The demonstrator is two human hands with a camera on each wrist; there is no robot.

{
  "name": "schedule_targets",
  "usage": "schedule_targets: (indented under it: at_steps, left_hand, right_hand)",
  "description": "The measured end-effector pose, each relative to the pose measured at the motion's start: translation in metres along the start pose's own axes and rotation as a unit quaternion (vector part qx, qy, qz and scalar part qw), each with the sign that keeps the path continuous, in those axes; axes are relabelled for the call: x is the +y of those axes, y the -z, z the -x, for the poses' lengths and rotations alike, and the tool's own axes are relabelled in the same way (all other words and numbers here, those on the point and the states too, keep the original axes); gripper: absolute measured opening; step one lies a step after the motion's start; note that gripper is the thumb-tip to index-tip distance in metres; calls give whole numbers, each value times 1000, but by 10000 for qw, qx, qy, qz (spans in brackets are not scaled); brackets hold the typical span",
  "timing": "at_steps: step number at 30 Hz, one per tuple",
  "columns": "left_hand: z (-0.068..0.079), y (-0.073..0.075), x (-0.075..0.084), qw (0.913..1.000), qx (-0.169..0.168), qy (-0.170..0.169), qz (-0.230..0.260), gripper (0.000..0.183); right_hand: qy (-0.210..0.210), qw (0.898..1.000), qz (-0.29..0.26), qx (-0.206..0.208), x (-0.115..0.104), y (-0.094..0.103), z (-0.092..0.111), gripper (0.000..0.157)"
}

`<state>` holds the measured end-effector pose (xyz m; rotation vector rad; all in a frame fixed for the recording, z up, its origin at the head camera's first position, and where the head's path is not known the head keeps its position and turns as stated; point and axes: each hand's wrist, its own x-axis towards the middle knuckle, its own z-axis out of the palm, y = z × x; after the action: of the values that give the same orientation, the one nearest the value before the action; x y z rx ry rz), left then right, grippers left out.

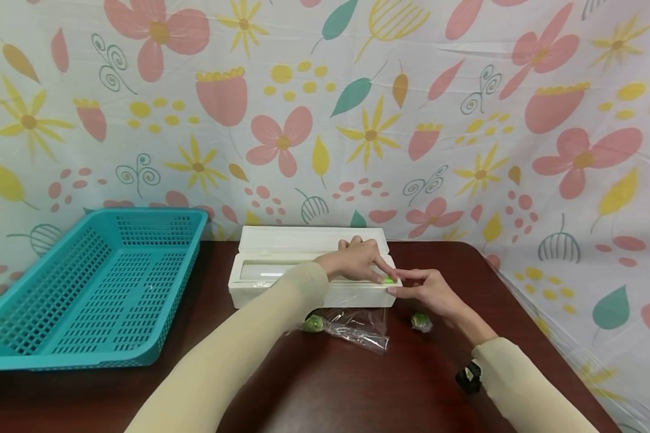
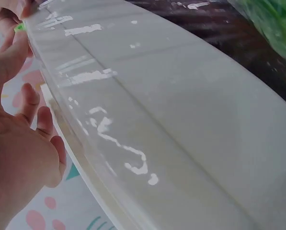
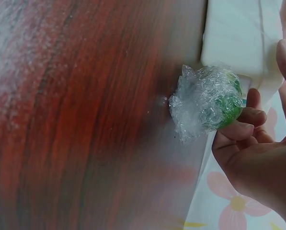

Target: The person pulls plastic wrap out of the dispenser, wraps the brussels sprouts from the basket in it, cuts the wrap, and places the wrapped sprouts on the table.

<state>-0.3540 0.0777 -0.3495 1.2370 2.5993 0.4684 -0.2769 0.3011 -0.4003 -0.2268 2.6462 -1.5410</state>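
Observation:
A long white cling film dispenser [image 1: 281, 293] stands with its lid [image 1: 309, 236] raised behind it. My left hand [image 1: 354, 260] reaches across the top and pinches a small bright green slider [image 1: 388, 280] at the right end. Beside it, my right hand [image 1: 430, 291] grips that end corner between thumb and fingers. Clear film [image 2: 104, 76] lies over the dispenser's front and hangs onto the table. At the front lies a green piece [image 1: 313, 323] with film around it. Near my right hand sits a round green item wrapped in film [image 3: 214, 103]; its exact kind is unclear.
A teal plastic basket [image 1: 105, 300] with perforated walls occupies the left of the dark red-brown table [image 1: 346, 385]. Floral cloth [image 1: 325, 120] hangs behind and along the right side. Loose film [image 1: 357, 337] spreads over the table before the dispenser.

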Motion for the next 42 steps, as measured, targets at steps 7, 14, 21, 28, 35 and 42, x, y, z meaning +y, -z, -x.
schedule_targets:
  at_steps: [7, 14, 21, 28, 35, 42]
  left_hand:
    - [13, 6, -10, 9998, -103, 56, 167, 25]
    - [30, 9, -21, 9985, -166, 185, 486, 25]
    - [35, 7, -28, 9975, -126, 124, 677, 25]
    - [37, 10, -28, 9971, -153, 158, 724, 25]
    - [36, 13, -23, 9980, -108, 193, 591, 23]
    - [35, 10, -24, 9978, -44, 253, 610, 21]
  right_hand:
    - [-26, 9999, 126, 43, -1, -3, -1, 56]
    - [-176, 9998, -37, 74, 1, -2, 2, 57]
    - [-168, 9985, -520, 60, 3, -6, 3, 57]
    - [503, 9982, -115, 289, 1, -11, -3, 46]
    - [466, 9984, 25, 330, 0, -11, -4, 44]
    - [354, 9988, 88, 337, 2, -12, -4, 45]
